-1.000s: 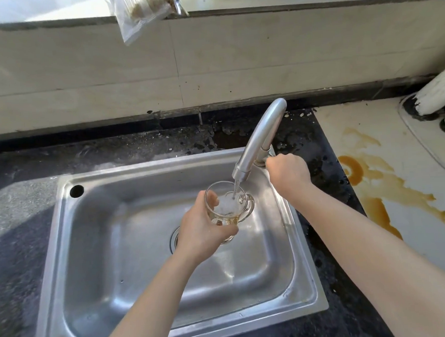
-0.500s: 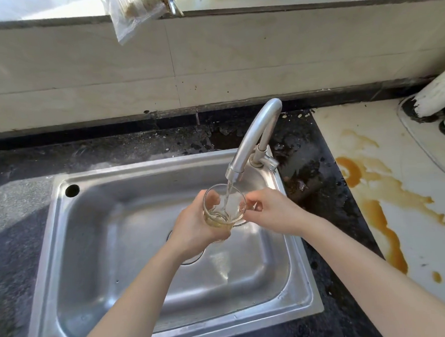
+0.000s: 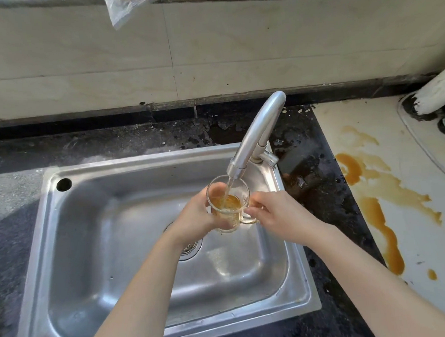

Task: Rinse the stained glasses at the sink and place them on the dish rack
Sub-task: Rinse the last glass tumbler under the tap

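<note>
While faucet [image 3: 256, 137] water runs, step: rinsing glass [image 3: 228, 207] over sink [image 3: 71, 244], 1 o'clock of drain [image 3: 188, 247].
Left grip [image 3: 193, 220]: wrapped round glass from 9 o'clock.
Right grip [image 3: 277, 212]: at handle, 3 o'clock; pinch cannot be told.
Next: tip out amber water, likely re-rinse.

**Brushed steel, clear glass, speckled stone**

The sink [image 3: 136, 161] is stainless steel with a smooth, satin brushed sheen, and the tap [image 3: 256, 134] is the same dull-silver metal. The glass mug [image 3: 229, 207] is clear, glossy glass, tinted amber by the liquid inside. The countertop [image 3: 109, 142] is dark speckled stone, shiny where wet beside the tap and matt elsewhere. The wall tiles [image 3: 76, 47] are smooth beige with a low sheen. The cream surface [image 3: 418, 233] at right looks smooth, matt and amber-stained. A crinkled plastic bag [image 3: 126, 9] is clear and glossy. The white pipe [image 3: 439, 90] has rough, chipped paint.
</note>
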Demonstrator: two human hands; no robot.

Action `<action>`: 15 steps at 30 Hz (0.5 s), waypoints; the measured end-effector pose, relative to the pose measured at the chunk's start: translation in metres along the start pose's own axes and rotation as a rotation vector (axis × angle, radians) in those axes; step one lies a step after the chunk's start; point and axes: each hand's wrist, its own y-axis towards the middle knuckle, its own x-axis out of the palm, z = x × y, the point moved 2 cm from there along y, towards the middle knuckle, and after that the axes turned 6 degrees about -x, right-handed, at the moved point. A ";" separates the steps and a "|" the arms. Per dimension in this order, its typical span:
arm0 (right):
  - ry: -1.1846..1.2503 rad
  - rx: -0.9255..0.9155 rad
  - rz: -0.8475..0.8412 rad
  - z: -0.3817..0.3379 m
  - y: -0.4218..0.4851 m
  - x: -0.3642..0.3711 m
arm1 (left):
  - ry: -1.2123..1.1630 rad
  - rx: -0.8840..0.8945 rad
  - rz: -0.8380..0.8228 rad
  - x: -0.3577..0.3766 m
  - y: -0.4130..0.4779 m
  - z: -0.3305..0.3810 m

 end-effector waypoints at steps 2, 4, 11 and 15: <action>-0.005 -0.010 -0.043 -0.001 -0.002 0.005 | -0.013 -0.017 -0.037 -0.001 -0.001 -0.007; 0.000 -0.020 -0.045 -0.003 0.005 0.007 | -0.096 -0.042 -0.007 -0.005 -0.001 -0.014; 0.041 0.014 -0.156 -0.007 0.013 0.004 | -0.191 -0.119 -0.115 -0.005 0.003 -0.023; 0.083 0.078 -0.119 -0.003 0.017 0.000 | -0.239 -0.136 -0.119 -0.003 0.005 -0.025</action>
